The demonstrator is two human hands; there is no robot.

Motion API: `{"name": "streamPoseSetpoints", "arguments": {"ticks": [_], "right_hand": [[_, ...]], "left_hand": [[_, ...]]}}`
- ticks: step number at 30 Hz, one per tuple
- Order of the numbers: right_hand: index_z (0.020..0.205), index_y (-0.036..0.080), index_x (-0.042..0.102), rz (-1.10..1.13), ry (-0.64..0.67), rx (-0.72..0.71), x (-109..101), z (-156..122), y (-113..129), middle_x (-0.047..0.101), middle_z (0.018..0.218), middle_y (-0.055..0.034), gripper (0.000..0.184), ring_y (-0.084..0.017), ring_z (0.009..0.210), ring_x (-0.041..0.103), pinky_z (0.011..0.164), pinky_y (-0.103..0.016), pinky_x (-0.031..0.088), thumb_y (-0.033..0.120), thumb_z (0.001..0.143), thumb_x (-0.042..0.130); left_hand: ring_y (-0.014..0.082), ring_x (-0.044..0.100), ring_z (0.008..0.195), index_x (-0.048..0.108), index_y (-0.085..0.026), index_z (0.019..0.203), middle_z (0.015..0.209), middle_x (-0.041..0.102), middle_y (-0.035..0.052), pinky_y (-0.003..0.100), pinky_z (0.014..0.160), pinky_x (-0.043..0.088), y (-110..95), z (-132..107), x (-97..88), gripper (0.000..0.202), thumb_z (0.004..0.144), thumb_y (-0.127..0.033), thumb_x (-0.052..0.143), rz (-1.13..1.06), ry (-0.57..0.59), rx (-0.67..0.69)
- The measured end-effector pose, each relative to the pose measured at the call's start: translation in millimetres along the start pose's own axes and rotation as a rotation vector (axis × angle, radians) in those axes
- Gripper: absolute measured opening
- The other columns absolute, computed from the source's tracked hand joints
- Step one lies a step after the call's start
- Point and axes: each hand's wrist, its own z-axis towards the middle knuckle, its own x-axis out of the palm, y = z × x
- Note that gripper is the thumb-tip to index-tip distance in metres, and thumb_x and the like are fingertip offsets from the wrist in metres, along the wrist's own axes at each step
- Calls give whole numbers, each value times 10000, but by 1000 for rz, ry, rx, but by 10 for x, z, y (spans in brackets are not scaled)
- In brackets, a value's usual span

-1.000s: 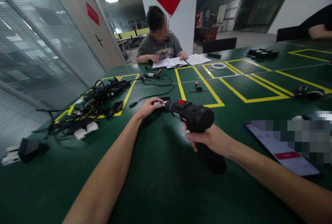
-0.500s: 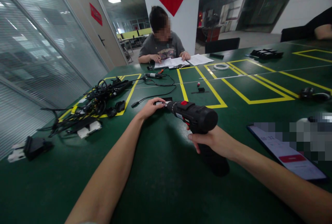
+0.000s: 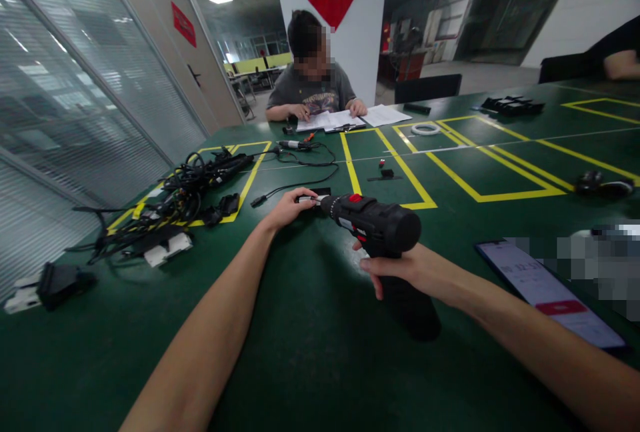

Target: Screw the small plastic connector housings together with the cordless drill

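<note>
Cordless drill [image 3: 373, 222] (one) in right hand [image 3: 400, 269], left hand [image 3: 290, 209] at chuck [image 3: 329, 204]

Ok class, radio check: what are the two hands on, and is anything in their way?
Right hand gripping cordless drill by its handle. Left hand on its silver tip. Black cable just beyond left hand, clear of the drill.

A green-topped work table [image 3: 310, 365] is carrying a tangle of black cables [image 3: 180, 195] inside yellow tape lines [image 3: 390, 165], a phone [image 3: 545, 292] lying at right, and, farther off, what is probably a white tape ring [image 3: 425, 129].
</note>
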Motion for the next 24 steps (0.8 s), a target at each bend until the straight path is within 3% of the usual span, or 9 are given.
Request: {"name": "streamPoseSetpoints", "arguments": {"ticks": [4,7,12,24], "right_hand": [[987,168,628,15,42,7,18,-6,15,684,721,-16,276,-196,699,669,793,-384,491,410,869,687],[833,179,602,-29,-13,-28,81,5,-3,652,663,-6,223,-178,639,636,704,-352,489,383,861,686],[808,189,592,-106,-109,-43,174,-4,-9,618,623,11,147,-155,578,592,621,-322,457,313,863,651],[817,185,588,-143,-166,-55,216,-30,39,610,596,14,81,-151,566,584,595,-307,439,251,834,632]], "left_hand": [[246,637,1034,724,-193,1000,1073,727,61,404,988,465,-5,-7,17,312,750,-378,700,-1,-14,2],[245,635,1036,726,-192,999,1093,724,64,399,980,467,-17,-10,23,316,737,-367,702,0,-29,2],[243,642,963,739,-188,986,1030,734,61,406,952,472,-30,-14,17,320,717,-357,704,-9,-43,-20],[264,632,1053,750,-176,958,1100,731,81,428,1020,437,-18,-8,49,313,690,-337,728,-65,-65,-20]]}}
